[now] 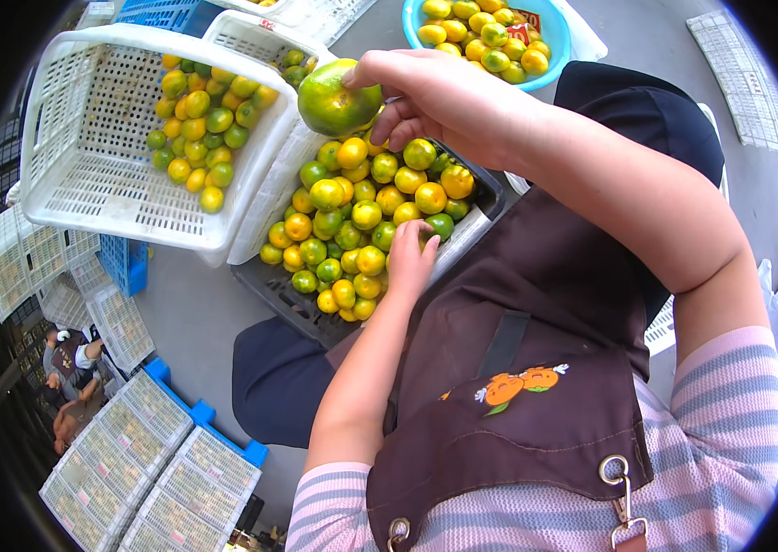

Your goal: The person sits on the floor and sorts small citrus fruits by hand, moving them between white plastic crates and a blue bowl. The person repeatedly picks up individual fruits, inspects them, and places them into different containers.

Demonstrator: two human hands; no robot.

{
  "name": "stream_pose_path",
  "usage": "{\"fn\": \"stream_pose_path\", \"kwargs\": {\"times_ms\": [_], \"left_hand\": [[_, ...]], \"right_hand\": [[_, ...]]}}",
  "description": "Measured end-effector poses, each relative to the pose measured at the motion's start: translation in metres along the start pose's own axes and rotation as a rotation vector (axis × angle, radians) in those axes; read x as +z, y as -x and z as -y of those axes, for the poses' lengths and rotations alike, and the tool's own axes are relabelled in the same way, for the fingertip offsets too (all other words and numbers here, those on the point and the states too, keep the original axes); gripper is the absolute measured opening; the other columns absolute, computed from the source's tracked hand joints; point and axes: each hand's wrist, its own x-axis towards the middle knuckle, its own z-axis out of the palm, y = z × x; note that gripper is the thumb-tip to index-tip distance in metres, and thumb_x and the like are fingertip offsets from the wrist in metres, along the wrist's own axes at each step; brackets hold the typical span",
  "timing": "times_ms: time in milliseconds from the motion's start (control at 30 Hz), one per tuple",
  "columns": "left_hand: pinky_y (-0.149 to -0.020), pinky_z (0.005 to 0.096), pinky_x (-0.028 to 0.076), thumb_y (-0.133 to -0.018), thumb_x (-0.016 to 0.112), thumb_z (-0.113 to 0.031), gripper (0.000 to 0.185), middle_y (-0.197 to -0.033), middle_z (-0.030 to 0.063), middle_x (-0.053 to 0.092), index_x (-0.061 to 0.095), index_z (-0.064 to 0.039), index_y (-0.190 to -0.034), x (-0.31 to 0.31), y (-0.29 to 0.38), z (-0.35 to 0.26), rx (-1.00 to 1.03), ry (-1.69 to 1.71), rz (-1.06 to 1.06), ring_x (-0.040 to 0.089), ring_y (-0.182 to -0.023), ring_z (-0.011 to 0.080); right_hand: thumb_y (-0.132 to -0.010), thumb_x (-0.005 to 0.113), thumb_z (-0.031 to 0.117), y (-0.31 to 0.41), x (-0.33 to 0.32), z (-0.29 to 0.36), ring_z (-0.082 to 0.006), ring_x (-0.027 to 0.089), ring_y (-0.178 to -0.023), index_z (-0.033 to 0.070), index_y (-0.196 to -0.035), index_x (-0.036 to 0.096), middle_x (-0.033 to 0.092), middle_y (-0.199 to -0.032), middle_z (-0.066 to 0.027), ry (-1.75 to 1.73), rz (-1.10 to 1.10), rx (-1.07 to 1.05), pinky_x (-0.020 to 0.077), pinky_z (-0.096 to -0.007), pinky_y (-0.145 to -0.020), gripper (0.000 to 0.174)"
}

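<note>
My right hand (430,103) holds a large green-yellow citrus fruit (339,100) between thumb and fingers, raised above a black plastic crate (268,293). Inside that crate lies a heap of green and orange citrus fruits (367,215), with white lining along its sides. My left hand (411,257) reaches down onto the heap near the crate's side closest to me, fingers curled beside a green fruit (440,225). Whether those fingers grip a fruit is hidden.
At left, a tilted white perforated basket (119,162) holds citrus. A blue basin (558,45) of citrus stands at the top. Stacked white crates (133,441) sit on blue pallets (202,412) at lower left. Beyond them are people (75,376). My knee (278,383) is beside the black crate.
</note>
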Motion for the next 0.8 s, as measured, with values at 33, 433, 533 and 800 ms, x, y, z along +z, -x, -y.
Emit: {"fn": "stream_pose_path", "kwargs": {"times_ms": [33, 433, 533, 800], "left_hand": [[-0.09, 0.0432, 0.052, -0.085, 0.08, -0.017, 0.04, -0.118, 0.0193, 0.059, 0.062, -0.004, -0.118, 0.001, 0.0, 0.001, -0.099, 0.072, 0.062, 0.061, -0.106, 0.0365], [-0.088, 0.0417, 0.052, -0.077, 0.087, -0.017, 0.043, -0.111, 0.0141, 0.06, 0.058, -0.007, -0.107, 0.002, 0.004, -0.009, -0.206, 0.299, -0.008, 0.061, -0.1, 0.0323], [-0.09, 0.0431, 0.05, -0.073, 0.089, -0.015, 0.047, -0.113, 0.0152, 0.057, 0.057, -0.009, -0.107, 0.005, -0.001, -0.011, -0.051, 0.081, -0.069, 0.058, -0.106, 0.0362], [-0.084, 0.0472, 0.053, -0.069, 0.092, -0.022, 0.059, -0.118, 0.0151, 0.056, 0.054, -0.01, -0.113, -0.002, -0.011, -0.025, -0.122, -0.309, 0.086, 0.063, -0.102, 0.0382]], "right_hand": [[-0.093, 0.068, 0.034, 0.0, 0.001, -0.001, -0.0105, 0.067, -0.076, 0.003, -0.115, 0.067, 0.06, -0.099, -0.0029, 0.007, -0.004, 0.008, 0.0534, -0.023, -0.07, 0.037], [-0.094, 0.068, 0.035, 0.004, 0.001, -0.005, -0.0091, 0.066, -0.076, 0.003, -0.115, 0.067, 0.062, -0.101, -0.0038, 0.044, -0.013, 0.017, 0.0528, -0.0226, -0.07, 0.038], [-0.095, 0.067, 0.034, 0.006, 0.001, -0.006, -0.0089, 0.066, -0.076, 0.003, -0.115, 0.066, 0.062, -0.1, -0.0036, 0.034, 0.003, 0.015, 0.0529, -0.0226, -0.07, 0.037], [-0.095, 0.066, 0.034, 0.009, -0.001, -0.006, -0.0089, 0.065, -0.075, 0.003, -0.114, 0.066, 0.063, -0.095, -0.0039, 0.047, -0.006, -0.007, 0.0522, -0.0227, -0.07, 0.035]]}}
